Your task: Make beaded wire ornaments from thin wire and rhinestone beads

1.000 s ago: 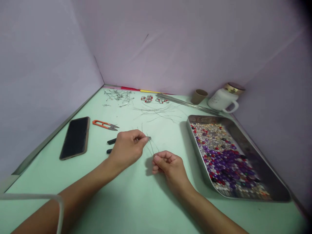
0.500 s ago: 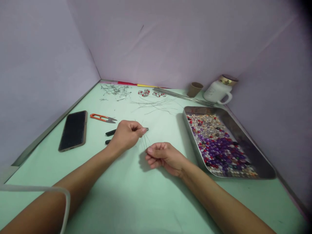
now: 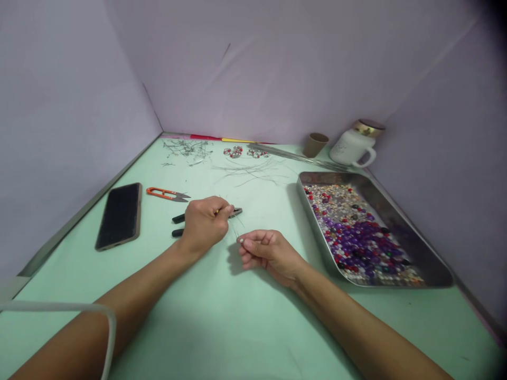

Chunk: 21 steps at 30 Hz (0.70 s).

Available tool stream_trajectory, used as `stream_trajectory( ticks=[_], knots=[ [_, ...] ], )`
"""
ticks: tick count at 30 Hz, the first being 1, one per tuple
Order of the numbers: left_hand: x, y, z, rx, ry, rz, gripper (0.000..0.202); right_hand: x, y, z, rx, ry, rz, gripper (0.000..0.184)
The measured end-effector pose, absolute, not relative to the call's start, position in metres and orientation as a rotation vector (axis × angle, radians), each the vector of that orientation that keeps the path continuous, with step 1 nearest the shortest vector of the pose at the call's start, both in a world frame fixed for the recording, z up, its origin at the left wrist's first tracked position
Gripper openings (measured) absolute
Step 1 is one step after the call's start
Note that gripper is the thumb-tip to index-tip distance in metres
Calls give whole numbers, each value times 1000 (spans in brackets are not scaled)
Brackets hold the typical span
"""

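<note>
My left hand [image 3: 206, 221] is closed round a pair of black-handled pliers [image 3: 180, 218]; their metal tip pokes out past my fingers to the right. My right hand [image 3: 265, 250] is curled into a pinch on thin silver wires [image 3: 236, 228], which run up toward the pliers' tip. A small pale bead seems to sit at my right fingertips. Both hands rest low over the green table [image 3: 222, 316], a hand's width apart.
A steel tray [image 3: 396, 221] of purple, red and white beads lies to the right. A black phone [image 3: 119, 214] and orange snips [image 3: 166, 194] lie at the left. Loose wires [image 3: 249, 171], beaded pieces [image 3: 233, 152], a brown cup [image 3: 316, 144] and a white mug [image 3: 354, 145] sit at the back.
My left hand has turned slightly, so the pliers' tip shows more. My right hand has shifted a little left and closer to it. The view has tilted down since the earliest frame.
</note>
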<state>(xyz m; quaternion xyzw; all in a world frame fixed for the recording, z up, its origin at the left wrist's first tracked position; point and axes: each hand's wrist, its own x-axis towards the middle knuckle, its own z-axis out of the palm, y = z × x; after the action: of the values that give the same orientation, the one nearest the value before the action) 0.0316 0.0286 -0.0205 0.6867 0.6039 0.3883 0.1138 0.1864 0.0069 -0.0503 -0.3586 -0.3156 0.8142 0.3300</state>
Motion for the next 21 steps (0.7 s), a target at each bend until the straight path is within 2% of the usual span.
stream_trajectory(
  ticks=[12,21],
  knots=[
    [29,28,-15,2214,1677,1265,19,190,8,-54,-804,-817,2183,22],
    [30,24,-15,2307,1650,1249,20,186,7,-51,-877,-823,2123,21]
  ],
)
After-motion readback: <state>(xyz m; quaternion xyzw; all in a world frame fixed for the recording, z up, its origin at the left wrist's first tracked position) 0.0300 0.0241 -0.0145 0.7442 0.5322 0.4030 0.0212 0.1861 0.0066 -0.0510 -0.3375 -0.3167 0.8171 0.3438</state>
